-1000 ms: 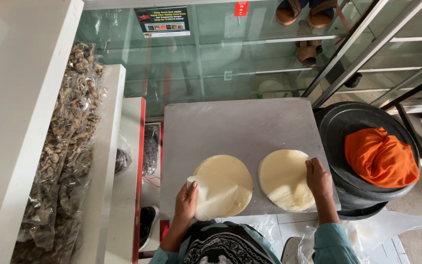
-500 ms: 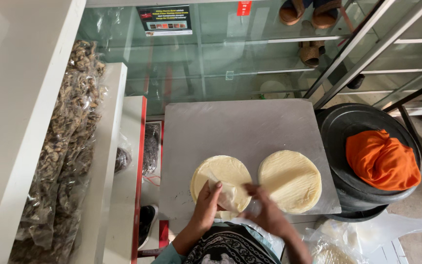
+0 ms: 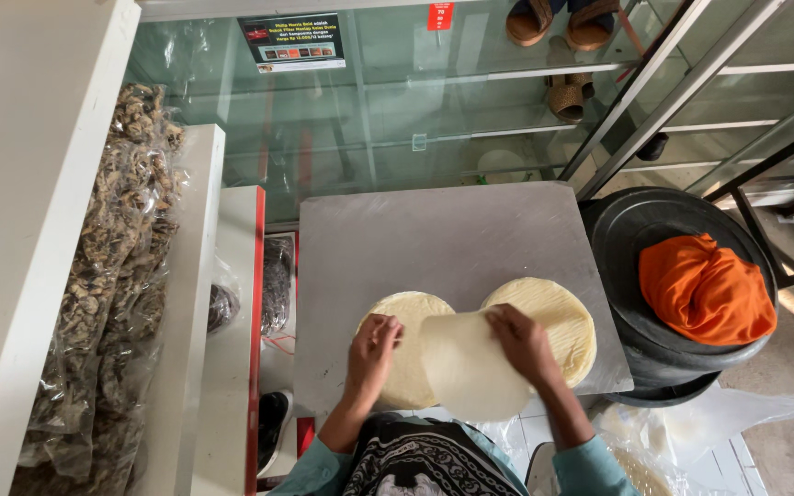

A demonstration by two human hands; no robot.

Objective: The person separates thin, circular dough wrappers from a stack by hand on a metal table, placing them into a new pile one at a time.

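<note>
From my remote seat I look straight down on a person lifting one thin, pale round wrapper sheet (image 3: 467, 366) clear of two stacks on a grey metal work slab (image 3: 434, 241). The right hand (image 3: 523, 342) pinches the sheet's upper edge at about 1 o'clock of the disc, fingers closed on it, while the left hand (image 3: 374, 349) rests at the sheet's 9 o'clock with fingers curled over the left stack (image 3: 404, 342); I cannot tell whether it grips the sheet or only steadies the pile beneath. The sheet hangs over the gap between the piles, its lower rim past the slab's near edge, apparently held by the edge so that it peels off flat without tearing. The right stack (image 3: 555, 320), ridged on top, lies at 2 o'clock from the sheet, just beside its neighbour, both kept near the slab's front where the arms reach easily. At 3 o'clock of the slab an orange cloth (image 3: 705, 289) sits bunched on a black round tub (image 3: 631, 239), probably covering it. At 9 o'clock, clear bags of dark dried goods (image 3: 107, 276) lean along a white ledge. A glass display case (image 3: 369, 119) runs across 12 o'clock.
</note>
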